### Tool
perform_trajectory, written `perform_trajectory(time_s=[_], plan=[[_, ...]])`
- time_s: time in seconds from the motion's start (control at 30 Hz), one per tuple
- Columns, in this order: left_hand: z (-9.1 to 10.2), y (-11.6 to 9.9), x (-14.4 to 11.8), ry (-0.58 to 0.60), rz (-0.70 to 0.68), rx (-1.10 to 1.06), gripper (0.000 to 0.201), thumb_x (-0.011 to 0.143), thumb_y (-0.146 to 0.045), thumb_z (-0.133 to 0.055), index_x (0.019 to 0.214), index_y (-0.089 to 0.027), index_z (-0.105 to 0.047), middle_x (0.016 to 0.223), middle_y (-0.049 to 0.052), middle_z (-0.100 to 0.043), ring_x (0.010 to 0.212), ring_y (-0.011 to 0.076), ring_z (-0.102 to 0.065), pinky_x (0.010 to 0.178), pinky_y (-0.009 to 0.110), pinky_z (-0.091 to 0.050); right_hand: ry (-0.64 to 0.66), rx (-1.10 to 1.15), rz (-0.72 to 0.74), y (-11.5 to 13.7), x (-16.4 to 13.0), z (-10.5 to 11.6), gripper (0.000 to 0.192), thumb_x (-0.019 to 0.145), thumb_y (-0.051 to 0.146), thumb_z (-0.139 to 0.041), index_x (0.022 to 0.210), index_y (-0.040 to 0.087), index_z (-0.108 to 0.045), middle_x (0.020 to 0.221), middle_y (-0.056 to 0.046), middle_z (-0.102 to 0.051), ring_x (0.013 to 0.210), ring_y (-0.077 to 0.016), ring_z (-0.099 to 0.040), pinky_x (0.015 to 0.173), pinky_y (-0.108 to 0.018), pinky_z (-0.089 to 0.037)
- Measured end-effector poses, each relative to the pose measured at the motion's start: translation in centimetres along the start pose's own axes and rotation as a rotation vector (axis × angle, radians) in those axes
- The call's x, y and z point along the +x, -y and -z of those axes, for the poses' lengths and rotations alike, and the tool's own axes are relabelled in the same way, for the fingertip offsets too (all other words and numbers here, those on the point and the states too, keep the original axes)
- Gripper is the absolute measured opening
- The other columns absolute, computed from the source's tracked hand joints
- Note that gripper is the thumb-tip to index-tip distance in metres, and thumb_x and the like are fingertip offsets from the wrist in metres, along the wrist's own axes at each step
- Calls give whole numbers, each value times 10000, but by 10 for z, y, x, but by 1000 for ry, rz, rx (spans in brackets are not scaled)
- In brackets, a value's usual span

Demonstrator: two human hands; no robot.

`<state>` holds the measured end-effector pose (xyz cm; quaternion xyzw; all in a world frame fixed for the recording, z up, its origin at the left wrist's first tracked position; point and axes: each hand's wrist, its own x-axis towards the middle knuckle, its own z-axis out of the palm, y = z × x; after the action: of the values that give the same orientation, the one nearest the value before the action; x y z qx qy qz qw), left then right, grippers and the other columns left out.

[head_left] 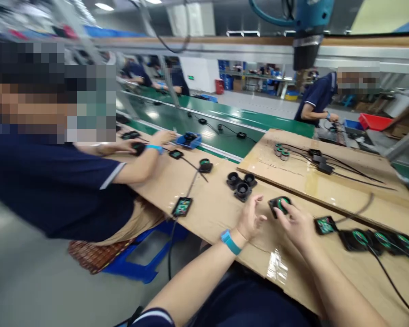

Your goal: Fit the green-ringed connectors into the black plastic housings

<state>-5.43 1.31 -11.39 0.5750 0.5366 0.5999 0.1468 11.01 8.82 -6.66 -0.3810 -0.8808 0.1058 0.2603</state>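
My right hand [295, 220] grips a small black square housing [274, 206] with a green ring on its top, just above the cardboard-covered bench. Beside it on the left, my left hand [250, 219] is raised with fingers apart and nothing in them; a blue band circles that wrist. Three black round-mouthed housings [242, 190] sit clustered beyond my left hand. To the right of my right hand lies a black module with a green circuit board [325, 225] and a cable. A row of black housings with green rings [359, 238] stretches to the right edge.
A co-worker [88, 181] sits at the left, hands over similar parts. Another module [182, 206] with cables lies on the cardboard [218, 218]. A raised board [293, 177] carries cabled parts. A green conveyor [225, 113] runs behind; a tool [306, 50] hangs overhead.
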Motion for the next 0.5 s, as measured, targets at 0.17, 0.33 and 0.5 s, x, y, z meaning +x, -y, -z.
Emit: perform_trajectory(time_s=[0.17,0.33,0.5], plan=[[-2,9,-1,18,-72,92,854,876,-818,-347,1413,-159,-433,1346,201,-525,1243,333,-554,1064,523,-483,393,-31,-3,10,16,24,268,961,356,-606,1157,206,-711,1129,-111,-709,1024,-227,-685,911,-317,-533],[-11,8,2,193,-190,318,769,869,-629,-639,1464,-203,-401,1485,193,-437,1392,356,-455,1167,570,-412,493,-248,-18,-40,6,92,615,844,152,-630,1447,173,-510,1535,-200,-430,1418,-358,-401,1141,-572,-319],[-23,8,2,206,-222,394,363,936,-362,-645,1263,-221,-572,1331,139,-585,1246,296,-597,1096,516,-511,684,-457,-68,-95,-17,112,572,768,24,-600,1331,127,-591,1335,-230,-574,1229,-354,-548,1040,-543,-386]])
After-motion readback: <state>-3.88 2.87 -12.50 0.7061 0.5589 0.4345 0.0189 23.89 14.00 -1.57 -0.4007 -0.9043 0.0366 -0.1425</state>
